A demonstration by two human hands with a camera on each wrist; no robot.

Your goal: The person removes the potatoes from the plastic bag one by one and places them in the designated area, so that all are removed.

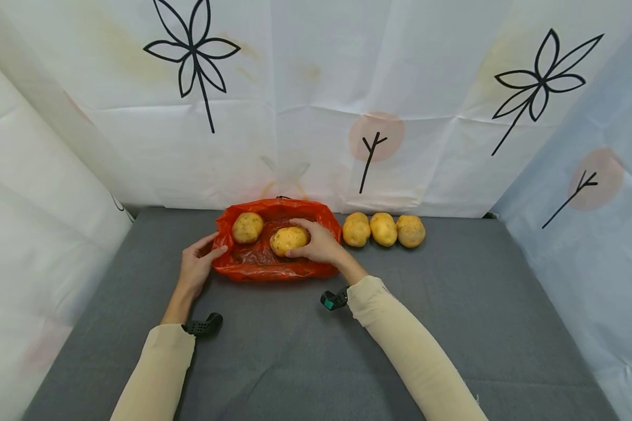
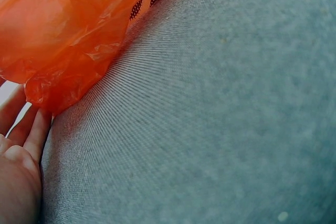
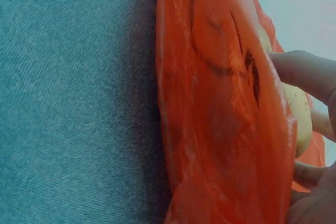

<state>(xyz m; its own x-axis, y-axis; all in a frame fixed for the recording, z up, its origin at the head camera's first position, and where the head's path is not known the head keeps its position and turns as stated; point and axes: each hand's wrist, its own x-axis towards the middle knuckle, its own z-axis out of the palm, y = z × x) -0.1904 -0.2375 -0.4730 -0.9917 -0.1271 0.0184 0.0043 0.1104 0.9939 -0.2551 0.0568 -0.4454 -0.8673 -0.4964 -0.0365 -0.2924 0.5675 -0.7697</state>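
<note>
A red plastic bag (image 1: 242,270) lies spread open on the grey table, its rim standing up around a shallow hollow. My right hand (image 1: 320,243) reaches over the bag's right side and grips a yellow potato (image 1: 289,240) between thumb and fingers. Another potato (image 1: 248,227) sits in the left part of the bag. At the bag's left end, my left hand (image 1: 196,266) holds the rim, thumb on the inner side and fingers outside. The left wrist view shows its fingers (image 2: 37,135) against the thin plastic (image 2: 63,40). From the right wrist, the bag's wall (image 3: 226,108) hides much of the gripped potato (image 3: 297,114).
Three potatoes stand in a row just right of the bag: one beside it (image 1: 356,229), a middle one (image 1: 384,228) and an outer one (image 1: 411,231). A white patterned cloth (image 1: 305,76) hangs behind the grey table (image 1: 305,356) and along both sides.
</note>
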